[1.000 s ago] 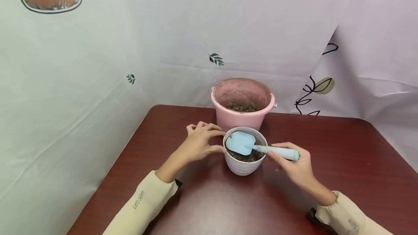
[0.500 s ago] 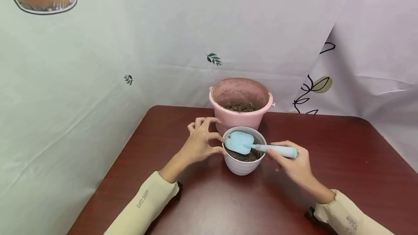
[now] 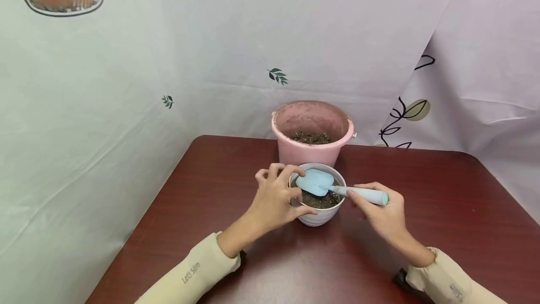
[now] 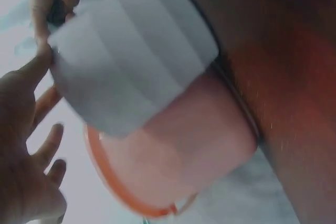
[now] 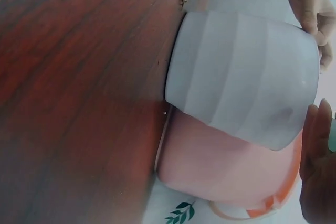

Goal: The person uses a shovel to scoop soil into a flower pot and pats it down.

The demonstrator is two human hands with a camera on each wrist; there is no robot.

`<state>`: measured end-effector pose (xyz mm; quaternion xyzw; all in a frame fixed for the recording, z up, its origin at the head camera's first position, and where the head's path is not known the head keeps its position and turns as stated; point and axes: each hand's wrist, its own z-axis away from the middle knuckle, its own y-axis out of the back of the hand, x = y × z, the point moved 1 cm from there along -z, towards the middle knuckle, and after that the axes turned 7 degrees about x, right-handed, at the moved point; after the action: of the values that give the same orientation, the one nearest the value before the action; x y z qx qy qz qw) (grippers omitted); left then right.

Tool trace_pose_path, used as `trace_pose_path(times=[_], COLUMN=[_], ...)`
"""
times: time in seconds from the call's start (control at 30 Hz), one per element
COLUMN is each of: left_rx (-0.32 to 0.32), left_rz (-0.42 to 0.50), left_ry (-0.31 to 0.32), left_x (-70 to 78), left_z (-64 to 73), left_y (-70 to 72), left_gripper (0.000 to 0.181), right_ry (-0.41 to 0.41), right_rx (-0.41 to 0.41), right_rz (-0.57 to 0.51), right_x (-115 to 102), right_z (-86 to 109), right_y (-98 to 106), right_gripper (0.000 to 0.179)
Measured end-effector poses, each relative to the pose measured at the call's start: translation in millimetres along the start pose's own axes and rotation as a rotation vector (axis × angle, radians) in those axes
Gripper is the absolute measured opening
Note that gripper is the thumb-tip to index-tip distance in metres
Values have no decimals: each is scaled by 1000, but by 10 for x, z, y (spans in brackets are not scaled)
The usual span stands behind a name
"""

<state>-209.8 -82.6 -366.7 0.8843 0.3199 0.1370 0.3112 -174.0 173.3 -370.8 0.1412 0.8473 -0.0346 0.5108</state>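
Observation:
In the head view a white ribbed pot (image 3: 315, 219) with dark soil (image 3: 322, 201) in it stands on the table. My right hand (image 3: 386, 212) grips the handle of a light blue trowel (image 3: 316, 182), whose blade lies inside the pot's mouth, over the soil. My left hand (image 3: 276, 198) is at the pot's left rim, fingers bent and spread over the edge, thumb along the front rim. In the left wrist view the thumb meets the rim of the pot (image 4: 131, 56), while the other fingers stand apart from one another. The trowel blade is hidden in both wrist views.
Right behind the pot stands a pink bucket (image 3: 308, 154) with soil low inside and a handle knob on its right side. Both stand on a dark red table (image 3: 422, 201). A pale printed cloth (image 3: 228, 50) hangs behind and to the left.
My left hand has moved right and toward me, from the rim's outer left side to over the rim. The trowel blade has shifted slightly right; my right hand still grips it.

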Motion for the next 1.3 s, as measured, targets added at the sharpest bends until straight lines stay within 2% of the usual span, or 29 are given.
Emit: trace_pose_path(times=[0.2,0.27,0.37,0.53,0.77,0.97,1.03,1.13,1.23,1.3], left_rx=[-94,-105,-106,-59,-34,-6,-6,-71,-139,-150], left_rz=[90,120,147,116,24,-105,-114,-72,14,57], left_ry=[84,103,100,52,-47,-65,-57,-61,-55,-56], left_x=[-351,-439,-492,-429,-171,69,108,38,-172,-319], left_z=[2,15,25,13,9,18,15,-23,-64,-71], left_y=[41,30,14,10,4,-40,-47,4,86,115], left_gripper=[34,28,23,22,31,33,35,37,34,32], right_ry=[-10,-12,-11,-8,18,25,20,11,10,11], right_rx=[-68,-76,-81,-84,-18,30,33,15,-20,-46], right_rz=[-155,-160,-104,2,86,127,119,45,-48,-81], right_x=[148,152,164,143,-160,-231,-225,-187,-156,-151], right_z=[-22,-24,-32,-25,16,25,20,6,-7,-12], right_y=[8,4,10,10,-60,-74,-71,-63,-63,-70], right_gripper=[16,17,17,16,11,9,9,11,15,16])
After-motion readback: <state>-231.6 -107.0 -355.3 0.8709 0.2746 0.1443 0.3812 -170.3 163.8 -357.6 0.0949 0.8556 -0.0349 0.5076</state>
